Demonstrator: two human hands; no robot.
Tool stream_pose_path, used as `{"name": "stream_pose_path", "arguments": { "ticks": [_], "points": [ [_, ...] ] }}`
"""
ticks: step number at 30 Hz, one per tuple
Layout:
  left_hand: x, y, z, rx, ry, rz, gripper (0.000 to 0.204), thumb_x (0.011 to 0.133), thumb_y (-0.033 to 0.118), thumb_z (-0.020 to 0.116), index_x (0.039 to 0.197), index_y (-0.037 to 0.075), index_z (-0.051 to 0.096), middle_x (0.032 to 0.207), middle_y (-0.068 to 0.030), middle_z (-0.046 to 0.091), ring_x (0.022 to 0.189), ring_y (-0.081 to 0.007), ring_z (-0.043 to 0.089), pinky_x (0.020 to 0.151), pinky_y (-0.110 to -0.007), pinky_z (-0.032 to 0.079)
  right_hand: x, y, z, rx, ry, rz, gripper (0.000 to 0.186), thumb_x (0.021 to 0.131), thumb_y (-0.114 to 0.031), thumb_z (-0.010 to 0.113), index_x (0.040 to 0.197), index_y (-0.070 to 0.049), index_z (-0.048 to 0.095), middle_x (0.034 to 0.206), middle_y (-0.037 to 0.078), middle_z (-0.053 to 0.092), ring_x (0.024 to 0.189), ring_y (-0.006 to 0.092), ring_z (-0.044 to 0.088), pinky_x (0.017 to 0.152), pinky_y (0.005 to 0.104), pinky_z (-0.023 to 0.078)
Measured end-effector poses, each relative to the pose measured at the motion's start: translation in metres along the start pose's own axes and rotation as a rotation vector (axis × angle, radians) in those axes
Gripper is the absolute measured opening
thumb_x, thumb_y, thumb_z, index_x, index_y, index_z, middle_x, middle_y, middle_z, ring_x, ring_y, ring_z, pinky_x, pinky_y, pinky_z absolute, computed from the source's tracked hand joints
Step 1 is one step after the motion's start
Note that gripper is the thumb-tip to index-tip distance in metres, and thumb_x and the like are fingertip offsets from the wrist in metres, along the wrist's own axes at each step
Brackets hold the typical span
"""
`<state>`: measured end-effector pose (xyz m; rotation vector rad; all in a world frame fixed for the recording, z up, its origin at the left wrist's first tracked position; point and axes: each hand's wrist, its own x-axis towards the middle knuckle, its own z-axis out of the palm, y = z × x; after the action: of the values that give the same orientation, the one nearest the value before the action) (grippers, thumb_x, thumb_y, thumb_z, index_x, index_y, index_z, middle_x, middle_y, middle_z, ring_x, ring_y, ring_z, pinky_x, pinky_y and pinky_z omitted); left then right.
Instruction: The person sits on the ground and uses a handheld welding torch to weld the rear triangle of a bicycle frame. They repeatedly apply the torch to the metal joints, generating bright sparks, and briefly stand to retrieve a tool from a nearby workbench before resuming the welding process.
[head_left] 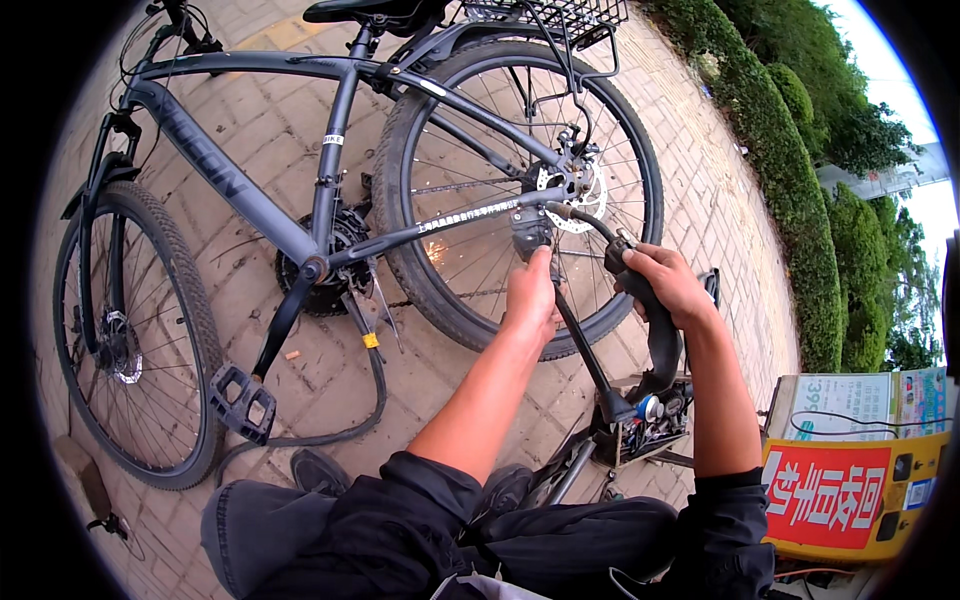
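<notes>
A dark grey bicycle [235, 185] stands before me, its rear wheel [398, 200] to the right. My right hand [668, 285] is closed around the black handle of a welding torch [620, 252]. The torch's curved neck reaches left to the frame end beside the rear hub and brake disc [598, 195]. My left hand [532, 298] is closed on a dark, smooth piece [530, 235] just below that frame end; its kind is unclear. Orange sparks [435, 252] show by the rear wheel, below the frame's lower tube.
A clamp on a yellow-taped cable [371, 341] grips near the crank; its cable loops over the paving. A black rod [588, 350] slopes down to an open box of tools and parts [650, 425]. A yellow case with a red sign [830, 495] stands right, and hedges [790, 190] line the paving.
</notes>
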<state>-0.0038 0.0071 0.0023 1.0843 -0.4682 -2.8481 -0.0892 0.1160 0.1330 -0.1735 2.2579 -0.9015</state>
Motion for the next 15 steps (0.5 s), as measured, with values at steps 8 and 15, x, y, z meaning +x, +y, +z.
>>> {"name": "stream_pose_path", "arguments": {
  "ticks": [8,15],
  "points": [
    [0.0025,-0.0017,-0.0052,0.015,-0.024,-0.012,0.031,0.092,0.034,0.052,0.082,0.005,0.057,0.062,-0.0001,0.051,0.047,-0.0084,0.045,0.040,-0.024,0.033,0.0008,-0.0043,0.0066,-0.036,0.010,-0.007,0.030,0.092,-0.027,0.056,0.100,0.001,0.063,0.076,0.005,0.060,0.054,0.0090,0.051,0.043,0.0237,0.042],
    [0.0001,0.0003,-0.0042,0.013,-0.025,0.005,0.031,0.092,0.034,0.051,0.081,0.006,0.056,0.061,0.0007,0.049,0.046,-0.0084,0.043,0.039,-0.025,0.031,0.0031,-0.0033,0.0074,-0.044,-0.002,-0.019,0.031,0.091,-0.027,0.056,0.100,0.002,0.063,0.076,0.005,0.060,0.053,0.0091,0.050,0.043,0.0237,0.042]
  ]
}}
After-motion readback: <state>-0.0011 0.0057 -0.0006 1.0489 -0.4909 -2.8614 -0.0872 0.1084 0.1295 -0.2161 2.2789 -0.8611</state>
